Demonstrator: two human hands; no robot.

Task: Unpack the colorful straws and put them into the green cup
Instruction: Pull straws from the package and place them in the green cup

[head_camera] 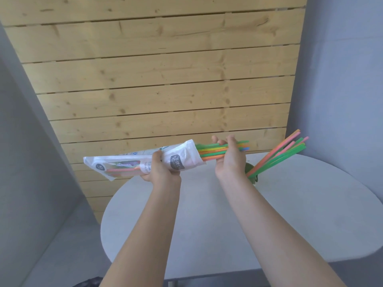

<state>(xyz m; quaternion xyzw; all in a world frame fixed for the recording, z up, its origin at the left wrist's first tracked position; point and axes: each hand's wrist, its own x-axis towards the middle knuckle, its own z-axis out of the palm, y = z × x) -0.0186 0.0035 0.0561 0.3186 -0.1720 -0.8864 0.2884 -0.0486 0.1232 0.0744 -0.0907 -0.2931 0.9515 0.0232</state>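
Your right hand (229, 156) grips the straws (215, 151) sticking out of the packet (145, 161), which your left hand (160, 169) holds; next, pull them free and drop them in the green cup (251, 175) far right, where others already stand

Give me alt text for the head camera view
The left hand grips a white plastic straw package while the right hand pulls colorful straws out. More straws already stand in the green cup on the white table.
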